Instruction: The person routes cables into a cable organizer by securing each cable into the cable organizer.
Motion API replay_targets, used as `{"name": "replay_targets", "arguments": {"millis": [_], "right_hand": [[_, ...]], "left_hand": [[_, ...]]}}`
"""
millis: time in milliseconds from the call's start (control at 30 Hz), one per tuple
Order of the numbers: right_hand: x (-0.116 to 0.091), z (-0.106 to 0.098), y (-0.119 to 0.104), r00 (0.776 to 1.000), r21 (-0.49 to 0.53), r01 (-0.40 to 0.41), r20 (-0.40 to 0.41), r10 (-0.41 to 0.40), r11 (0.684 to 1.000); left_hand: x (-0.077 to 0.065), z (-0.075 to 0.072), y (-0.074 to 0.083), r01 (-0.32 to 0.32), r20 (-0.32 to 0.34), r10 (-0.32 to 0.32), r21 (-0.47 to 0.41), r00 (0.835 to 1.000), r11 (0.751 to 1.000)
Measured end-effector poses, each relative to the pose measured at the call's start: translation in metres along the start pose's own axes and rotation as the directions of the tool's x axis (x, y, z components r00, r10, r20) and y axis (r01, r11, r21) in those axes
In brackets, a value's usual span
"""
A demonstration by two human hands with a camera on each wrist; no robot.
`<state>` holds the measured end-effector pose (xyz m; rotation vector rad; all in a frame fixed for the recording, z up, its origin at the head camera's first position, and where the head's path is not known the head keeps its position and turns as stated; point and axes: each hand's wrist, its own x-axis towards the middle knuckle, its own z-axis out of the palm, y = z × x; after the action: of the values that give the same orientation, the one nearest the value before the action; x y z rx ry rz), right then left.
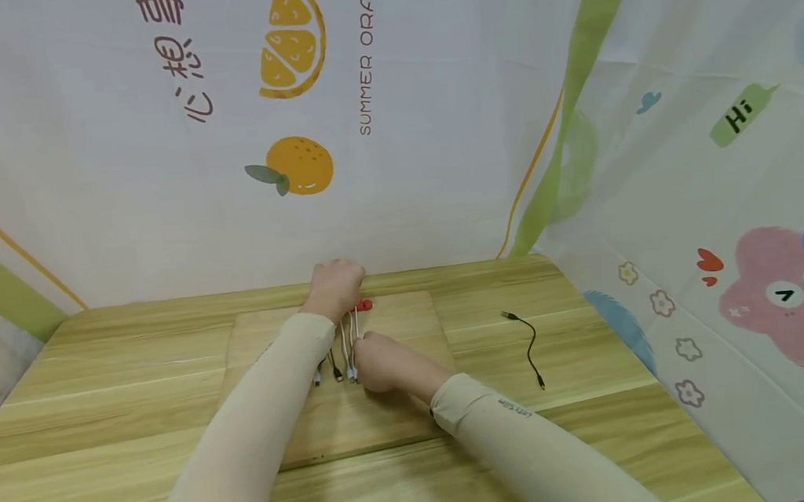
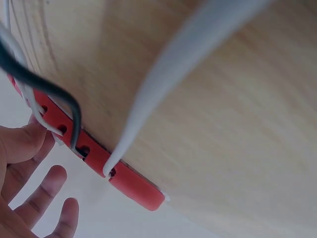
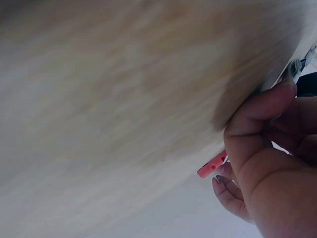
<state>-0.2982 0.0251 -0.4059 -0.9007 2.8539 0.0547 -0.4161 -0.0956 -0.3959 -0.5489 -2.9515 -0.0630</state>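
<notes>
A red cable organizer (image 1: 364, 304) with slots runs along the far edge of a wooden board (image 1: 407, 321). White and dark cables lie in its slots, a white cable (image 2: 143, 106) nearest its end in the left wrist view. My left hand (image 1: 336, 288) is over the organizer, thumb and forefinger pinching a white cable just behind it, other fingers spread; the pinch is partly hidden. My right hand (image 1: 385, 362) is nearer me, curled low over the board, pinching a white cable (image 1: 357, 323) between thumb and forefinger. Cable plugs (image 1: 338, 374) lie beside it.
A short black cable (image 1: 532, 351) lies apart on the wood-grain table (image 1: 499, 401), right of the board. A white printed cloth (image 1: 437, 161) hangs behind the table, and another printed cloth (image 1: 658, 262) stands along its right side.
</notes>
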Motion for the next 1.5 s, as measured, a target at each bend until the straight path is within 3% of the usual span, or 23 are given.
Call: {"name": "replay_targets", "arguments": {"millis": [200, 367, 433, 600, 933, 1100, 1200, 1300, 1500], "right_hand": [[-0.003, -0.003, 0.006, 1.000, 0.102, 0.026, -0.005, -0.025, 0.994], [-0.006, -0.004, 0.014, 0.999, 0.317, 0.040, 0.005, -0.044, 0.948], [-0.007, -0.004, 0.016, 0.998, 0.350, 0.053, 0.008, -0.059, 0.935], [-0.007, -0.003, 0.017, 0.996, 0.297, 0.081, 0.007, -0.087, 0.952], [-0.009, 0.002, 0.012, 0.997, 0.298, 0.052, 0.042, -0.068, 0.953], [-0.013, 0.000, 0.007, 0.998, 0.251, 0.051, 0.034, -0.061, 0.967], [-0.014, 0.000, 0.006, 0.997, 0.249, 0.051, 0.036, -0.062, 0.967], [-0.014, 0.001, 0.007, 0.997, 0.293, 0.045, 0.050, -0.063, 0.955], [-0.013, 0.000, 0.009, 0.996, 0.368, 0.021, 0.076, -0.053, 0.930]], "left_hand": [[0.000, -0.004, 0.005, -0.021, -0.016, 0.021, 0.006, 1.000, 1.000], [-0.002, -0.003, 0.005, -0.023, -0.003, 0.023, 0.008, 1.000, 1.000], [-0.003, -0.002, 0.004, -0.017, 0.008, 0.017, 0.007, 1.000, 1.000], [-0.004, -0.002, 0.003, -0.015, 0.007, 0.015, -0.015, 1.000, 1.000], [-0.004, 0.000, 0.002, 0.002, 0.011, -0.002, 0.013, 1.000, 1.000], [-0.008, 0.001, -0.001, 0.013, -0.007, -0.013, -0.054, 1.000, 0.998], [-0.013, -0.003, -0.005, 0.030, 0.027, -0.026, -0.142, 0.999, 0.989], [-0.016, -0.006, -0.007, 0.059, 0.102, -0.038, -0.212, 0.994, 0.976], [-0.016, -0.004, -0.008, 0.063, 0.210, -0.019, -0.208, 0.977, 0.976]]}}
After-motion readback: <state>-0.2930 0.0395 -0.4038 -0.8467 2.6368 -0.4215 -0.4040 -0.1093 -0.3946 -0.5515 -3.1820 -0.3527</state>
